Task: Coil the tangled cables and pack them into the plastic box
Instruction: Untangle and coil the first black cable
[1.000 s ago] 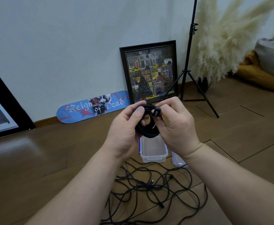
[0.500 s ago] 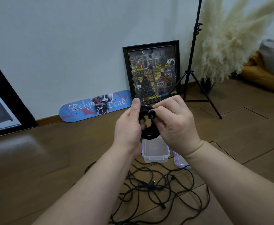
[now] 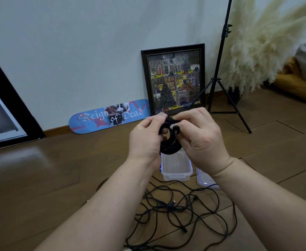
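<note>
Two hands shared one small black coil (image 3: 168, 147). The left hand (image 3: 146, 140) had its grip curled round the coil's left side, thumb over the top, while the right hand (image 3: 201, 140) pinched the upper loops and held the plug end (image 3: 175, 130) against them with its fingertips. The coil hung in the air directly above the open plastic box (image 3: 176, 168) on the floor, whose lid (image 3: 205, 179) lay just beside it to the right. Nearer to me, the tangled cables (image 3: 181, 211) sprawled in loose, crossing loops over the floorboards.

To my eye the risk sat with that plug end: nothing appeared to tie it down, so if either pinch slackened on the way to the box, the springy loops could open and spill. A trailing end might also drop into the tangle below and snag.
</note>
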`<state>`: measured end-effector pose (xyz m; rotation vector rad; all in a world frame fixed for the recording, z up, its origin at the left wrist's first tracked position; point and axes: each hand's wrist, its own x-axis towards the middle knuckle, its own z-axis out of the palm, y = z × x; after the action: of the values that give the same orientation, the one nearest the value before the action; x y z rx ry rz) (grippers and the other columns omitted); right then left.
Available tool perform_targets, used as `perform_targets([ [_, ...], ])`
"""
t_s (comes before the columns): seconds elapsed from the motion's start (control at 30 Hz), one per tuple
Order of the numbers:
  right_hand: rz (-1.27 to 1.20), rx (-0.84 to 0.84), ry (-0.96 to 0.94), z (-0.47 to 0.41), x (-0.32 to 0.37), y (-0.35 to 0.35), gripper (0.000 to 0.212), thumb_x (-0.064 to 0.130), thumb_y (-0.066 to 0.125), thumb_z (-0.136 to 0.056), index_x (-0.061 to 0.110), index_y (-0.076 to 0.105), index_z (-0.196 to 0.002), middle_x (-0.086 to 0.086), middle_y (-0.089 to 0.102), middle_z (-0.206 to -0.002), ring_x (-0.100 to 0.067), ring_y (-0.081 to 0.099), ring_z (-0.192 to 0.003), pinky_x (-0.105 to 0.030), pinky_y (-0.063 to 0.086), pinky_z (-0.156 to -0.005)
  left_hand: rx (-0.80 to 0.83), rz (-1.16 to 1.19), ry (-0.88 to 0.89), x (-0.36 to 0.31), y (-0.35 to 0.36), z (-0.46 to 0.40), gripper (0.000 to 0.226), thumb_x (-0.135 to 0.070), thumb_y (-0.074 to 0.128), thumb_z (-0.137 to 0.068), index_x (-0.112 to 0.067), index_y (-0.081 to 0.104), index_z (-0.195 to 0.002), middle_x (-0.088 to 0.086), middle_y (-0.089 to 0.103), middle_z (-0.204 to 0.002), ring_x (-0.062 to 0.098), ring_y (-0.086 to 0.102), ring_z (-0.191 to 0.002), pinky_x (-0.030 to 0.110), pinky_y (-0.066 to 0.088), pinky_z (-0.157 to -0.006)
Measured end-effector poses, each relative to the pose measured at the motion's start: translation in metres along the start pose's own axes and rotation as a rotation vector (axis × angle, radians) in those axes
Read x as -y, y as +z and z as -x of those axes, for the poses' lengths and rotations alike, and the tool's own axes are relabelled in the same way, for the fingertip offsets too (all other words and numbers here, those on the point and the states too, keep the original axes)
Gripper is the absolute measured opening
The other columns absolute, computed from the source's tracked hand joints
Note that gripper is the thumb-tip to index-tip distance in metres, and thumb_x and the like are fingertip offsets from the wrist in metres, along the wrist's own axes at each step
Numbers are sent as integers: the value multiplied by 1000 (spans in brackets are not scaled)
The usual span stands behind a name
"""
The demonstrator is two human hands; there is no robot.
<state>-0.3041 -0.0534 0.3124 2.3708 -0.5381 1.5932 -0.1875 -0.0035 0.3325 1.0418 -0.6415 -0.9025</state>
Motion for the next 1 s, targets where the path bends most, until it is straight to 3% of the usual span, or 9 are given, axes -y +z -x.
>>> perform_targets([
  [0.1, -31, -3, 11, 1, 6, -2, 15, 6, 59, -88, -2, 67, -78, -17, 64, -93, -29, 57, -86, -36, 51, -72, 5, -140, 212, 5, -5, -5, 9, -26, 71, -81, -24, 74, -73, -5, 66, -69, 14, 58, -67, 36, 52, -70],
  [0.2, -86, 12, 47, 1, 6, -2, 15, 4, 58, -87, -3, 67, -79, -16, 64, -90, -30, 61, -81, -40, 53, -67, 7, -217, 302, 8, -8, -4, 10, -26, 72, -82, -29, 74, -73, -6, 69, -75, 13, 61, -75, 39, 54, -76],
  [0.3, -198, 18, 175, 2, 7, -2, 7, 3, 62, -87, -1, 67, -84, -9, 64, -88, -22, 60, -79, -37, 52, -67, 21, -237, 322, 9, -8, -2, 19, -13, 70, -89, -25, 72, -75, -8, 68, -71, 9, 59, -70, 27, 51, -70],
  [0.47, -409, -10, 483, -4, 15, -5, 10, 11, 64, -86, 4, 70, -88, -4, 62, -85, -15, 58, -80, -31, 49, -70, 70, -188, 269, 7, -6, -3, 20, -11, 67, -90, -23, 73, -75, -7, 63, -67, 7, 52, -59, 19, 45, -59],
  [0.57, -532, -5, 695, -10, 19, -7, 5, 9, 69, -84, 9, 67, -79, -3, 63, -81, -14, 59, -76, -33, 51, -70, 80, -146, 234, 7, -4, -3, 17, -9, 64, -91, -19, 72, -79, -6, 62, -67, 5, 51, -56, 17, 45, -56],
  [0.67, -669, -5, 880, -15, 18, -9, 22, 4, 72, -82, 18, 62, -69, 4, 58, -70, -8, 53, -66, -25, 47, -65, 101, -118, 213, 7, -3, -2, 15, -9, 62, -92, -16, 70, -81, -7, 60, -65, 4, 50, -55, 15, 44, -53],
  [1.0, -916, 15, 1138, -19, 6, -10, 21, 2, 66, -87, 15, 64, -70, -4, 62, -71, -18, 56, -71, -31, 50, -67, 120, -168, 231, 13, 1, 3, 16, -12, 60, -94, -18, 67, -81, -8, 57, -62, 2, 47, -51, 13, 41, -51],
])
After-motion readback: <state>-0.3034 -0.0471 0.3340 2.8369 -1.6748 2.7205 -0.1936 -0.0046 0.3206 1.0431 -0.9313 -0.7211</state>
